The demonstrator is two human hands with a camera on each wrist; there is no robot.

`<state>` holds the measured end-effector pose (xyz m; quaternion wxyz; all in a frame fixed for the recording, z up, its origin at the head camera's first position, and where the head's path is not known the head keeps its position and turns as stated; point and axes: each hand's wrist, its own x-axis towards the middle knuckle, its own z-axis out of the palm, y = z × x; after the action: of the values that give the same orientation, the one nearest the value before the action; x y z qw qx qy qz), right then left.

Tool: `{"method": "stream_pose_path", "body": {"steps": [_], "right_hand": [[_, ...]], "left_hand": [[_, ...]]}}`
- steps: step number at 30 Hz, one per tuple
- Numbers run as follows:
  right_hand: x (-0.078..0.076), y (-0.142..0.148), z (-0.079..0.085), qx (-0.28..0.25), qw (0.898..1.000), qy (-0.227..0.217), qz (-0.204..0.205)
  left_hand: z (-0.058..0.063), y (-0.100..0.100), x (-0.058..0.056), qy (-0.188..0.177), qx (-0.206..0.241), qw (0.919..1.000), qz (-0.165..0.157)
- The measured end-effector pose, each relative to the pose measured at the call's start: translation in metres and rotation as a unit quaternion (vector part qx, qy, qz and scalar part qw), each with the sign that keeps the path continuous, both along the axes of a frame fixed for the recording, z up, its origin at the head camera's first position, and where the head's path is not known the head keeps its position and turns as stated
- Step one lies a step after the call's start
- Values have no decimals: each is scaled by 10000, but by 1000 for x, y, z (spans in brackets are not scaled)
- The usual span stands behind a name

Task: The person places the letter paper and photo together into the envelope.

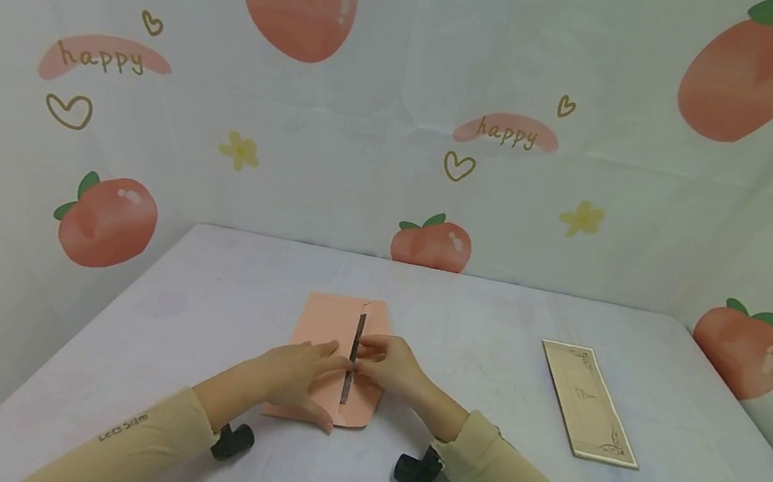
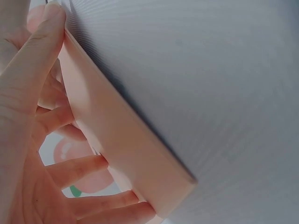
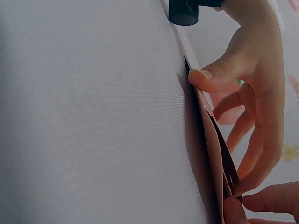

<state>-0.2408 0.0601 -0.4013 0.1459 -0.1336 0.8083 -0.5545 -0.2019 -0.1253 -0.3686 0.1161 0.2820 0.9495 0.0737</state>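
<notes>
A flat peach-pink folder [image 1: 332,317] with rounded right corners lies on the white table, and a narrow dark strip [image 1: 346,386] runs lengthwise across it, right of its middle. My left hand [image 1: 293,374] rests on the folder with fingers spread, the thumb at its near edge. In the left wrist view, these fingers [image 2: 77,170] lie straight along the pink face. From the right side, my right hand [image 1: 393,364] pinches the raised edge by the dark strip between thumb and fingers. The right wrist view shows the folder's layers [image 3: 217,149] parted there, the left hand [image 3: 261,70] just beyond.
Toward the right of the table lies a tan rectangular card [image 1: 588,404] with a pale border and corner ornaments. Black wrist cameras [image 1: 417,471] sit under both forearms. A white curtain [image 1: 403,41] printed with fruit and hearts hangs behind the table.
</notes>
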Motion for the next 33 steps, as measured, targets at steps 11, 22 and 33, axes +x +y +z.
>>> {"method": "stream_pose_path", "body": {"steps": [11,22,33], "right_hand": [[-2,-2,0,2,10000,-71,-28],[0,-1,4,12,10000,-49,14],[-2,22,8,549,9977,394,-31]], "left_hand": [[-1,0,-1,0,-32,10000,32],[-1,1,-1,-77,-41,9999,100],[-2,1,-2,-79,6,9999,91]]}}
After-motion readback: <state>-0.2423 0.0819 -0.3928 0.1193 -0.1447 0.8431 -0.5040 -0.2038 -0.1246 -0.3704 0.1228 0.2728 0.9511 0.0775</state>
